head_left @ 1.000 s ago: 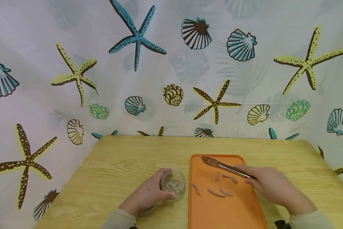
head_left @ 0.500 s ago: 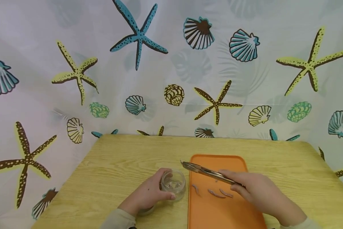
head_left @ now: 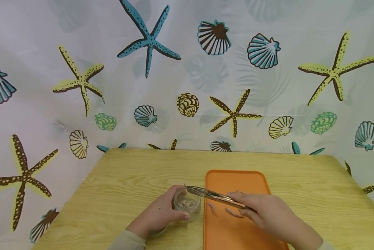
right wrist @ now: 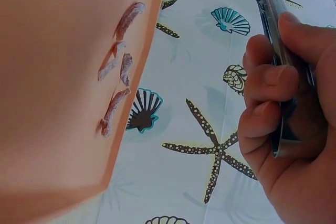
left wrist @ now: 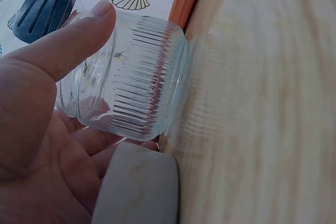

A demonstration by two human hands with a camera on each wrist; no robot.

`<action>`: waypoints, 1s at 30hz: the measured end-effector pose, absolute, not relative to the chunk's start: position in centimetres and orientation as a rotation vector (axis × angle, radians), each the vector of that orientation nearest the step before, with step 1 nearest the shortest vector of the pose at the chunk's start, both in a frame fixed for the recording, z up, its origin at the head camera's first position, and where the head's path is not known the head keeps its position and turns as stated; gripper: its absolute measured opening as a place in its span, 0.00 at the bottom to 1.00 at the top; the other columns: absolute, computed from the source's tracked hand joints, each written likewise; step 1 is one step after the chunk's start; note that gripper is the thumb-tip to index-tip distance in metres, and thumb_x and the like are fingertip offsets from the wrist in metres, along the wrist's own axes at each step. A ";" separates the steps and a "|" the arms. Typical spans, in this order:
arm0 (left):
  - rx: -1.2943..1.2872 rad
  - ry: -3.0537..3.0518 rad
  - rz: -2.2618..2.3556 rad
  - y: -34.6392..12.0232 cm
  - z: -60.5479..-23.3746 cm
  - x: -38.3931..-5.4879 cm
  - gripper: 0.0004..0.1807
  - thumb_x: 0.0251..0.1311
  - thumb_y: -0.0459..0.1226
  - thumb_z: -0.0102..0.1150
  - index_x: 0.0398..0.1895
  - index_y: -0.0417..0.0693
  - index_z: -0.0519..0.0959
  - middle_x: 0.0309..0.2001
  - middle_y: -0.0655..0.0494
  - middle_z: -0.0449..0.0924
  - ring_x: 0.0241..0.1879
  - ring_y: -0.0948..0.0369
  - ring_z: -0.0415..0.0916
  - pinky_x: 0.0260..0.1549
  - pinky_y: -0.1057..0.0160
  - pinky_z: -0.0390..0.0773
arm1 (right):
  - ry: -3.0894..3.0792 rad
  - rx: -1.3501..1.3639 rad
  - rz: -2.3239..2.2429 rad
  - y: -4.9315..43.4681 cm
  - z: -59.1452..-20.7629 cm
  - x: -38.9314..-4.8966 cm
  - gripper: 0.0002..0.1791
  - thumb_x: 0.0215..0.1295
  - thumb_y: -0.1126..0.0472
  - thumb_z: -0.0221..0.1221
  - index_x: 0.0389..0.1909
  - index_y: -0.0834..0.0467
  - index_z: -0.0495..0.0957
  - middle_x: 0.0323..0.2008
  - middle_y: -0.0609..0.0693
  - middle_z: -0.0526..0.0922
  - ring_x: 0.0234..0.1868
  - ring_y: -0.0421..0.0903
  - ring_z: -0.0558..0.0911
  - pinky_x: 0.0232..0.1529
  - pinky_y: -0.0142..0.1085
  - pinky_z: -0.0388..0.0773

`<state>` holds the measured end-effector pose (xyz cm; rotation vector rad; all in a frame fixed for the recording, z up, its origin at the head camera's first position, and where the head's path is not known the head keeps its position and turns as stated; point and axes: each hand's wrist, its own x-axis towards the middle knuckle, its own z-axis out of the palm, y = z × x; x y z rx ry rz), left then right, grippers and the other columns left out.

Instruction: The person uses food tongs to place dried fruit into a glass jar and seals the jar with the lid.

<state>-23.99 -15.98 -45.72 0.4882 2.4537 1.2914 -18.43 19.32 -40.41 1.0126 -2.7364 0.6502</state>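
- Head view: the right hand (head_left: 265,215), lower right of centre, has its fingers curled round metal tongs (head_left: 216,199). A second ago their head hung above the upper part of the orange tray (head_left: 237,180); it has swung left and now sits above the mouth of the glass jar (head_left: 191,208). I read that as the carry from the tray being over, with the release not yet made.
- A thin strip (head_left: 185,186) pokes out at the tongs' tips, near the jar's rim; I can't tell how high above it.
- In the same view, the left hand (head_left: 160,210) has stayed curled about the jar's left side, keeping it upright on the tabletop (head_left: 137,173). Other strips (head_left: 234,212) lie on the tray, lower centre-right; the right hand and tongs may hide more.
- Left wrist view: I see the thumb across the glass, upper left, with fingers round the lower side, so the hold looks partly wrapped. The dark slotted tongs head shows at upper left. A pale object (left wrist: 139,182) stands at lower centre; I can't tell what it is.
- Right wrist view: at right, the fingers are closed round the tongs' handle. Several strips remain on the tray, upper left, so I judge there is more to move.
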 end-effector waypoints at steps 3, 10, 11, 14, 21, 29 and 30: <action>0.493 2.479 1.270 -16.0 -45.8 -24.0 0.53 0.51 0.55 0.77 0.76 0.51 0.59 0.70 0.53 0.70 0.67 0.49 0.68 0.65 0.41 0.65 | -2.735 1.012 0.656 19.2 -40.7 -18.5 0.29 0.69 0.51 0.64 0.71 0.37 0.73 0.59 0.40 0.81 0.50 0.40 0.84 0.35 0.34 0.81; 0.489 2.498 1.259 -16.1 -46.1 -24.1 0.53 0.50 0.56 0.77 0.75 0.49 0.59 0.69 0.51 0.71 0.66 0.49 0.69 0.64 0.40 0.66 | -2.716 1.015 0.678 19.0 -41.1 -18.5 0.28 0.69 0.49 0.63 0.70 0.37 0.73 0.60 0.44 0.81 0.51 0.43 0.84 0.33 0.32 0.80; 0.490 2.494 1.266 -16.1 -46.0 -24.1 0.53 0.50 0.56 0.77 0.76 0.49 0.59 0.69 0.51 0.71 0.66 0.49 0.69 0.64 0.40 0.66 | -2.718 1.011 0.683 19.0 -41.1 -18.5 0.27 0.70 0.48 0.62 0.70 0.37 0.74 0.60 0.44 0.81 0.51 0.43 0.84 0.32 0.31 0.79; 0.499 2.491 1.278 -15.9 -45.9 -24.1 0.53 0.51 0.55 0.77 0.76 0.50 0.59 0.69 0.50 0.71 0.65 0.50 0.71 0.63 0.41 0.67 | -2.715 1.010 0.687 19.1 -41.1 -18.6 0.26 0.71 0.47 0.61 0.70 0.36 0.73 0.60 0.43 0.81 0.50 0.43 0.85 0.29 0.30 0.75; 0.496 2.492 1.284 -15.8 -45.6 -24.1 0.53 0.50 0.55 0.78 0.76 0.51 0.60 0.68 0.49 0.71 0.62 0.51 0.73 0.61 0.42 0.70 | -2.719 1.010 0.703 19.1 -41.3 -18.8 0.26 0.71 0.47 0.61 0.70 0.34 0.72 0.60 0.44 0.81 0.46 0.40 0.85 0.26 0.28 0.72; 0.504 2.488 1.273 -15.9 -45.9 -24.3 0.51 0.51 0.55 0.77 0.75 0.53 0.61 0.68 0.54 0.72 0.63 0.53 0.72 0.62 0.44 0.69 | -2.708 1.011 0.652 19.3 -41.0 -18.6 0.26 0.71 0.46 0.60 0.70 0.35 0.73 0.60 0.44 0.81 0.52 0.42 0.84 0.33 0.33 0.80; 0.504 2.487 1.270 -15.8 -45.9 -24.4 0.51 0.51 0.55 0.77 0.75 0.53 0.61 0.69 0.55 0.72 0.64 0.53 0.71 0.63 0.43 0.68 | -2.712 1.008 0.652 19.4 -41.0 -18.6 0.27 0.71 0.47 0.61 0.70 0.36 0.73 0.60 0.44 0.81 0.51 0.41 0.84 0.33 0.33 0.81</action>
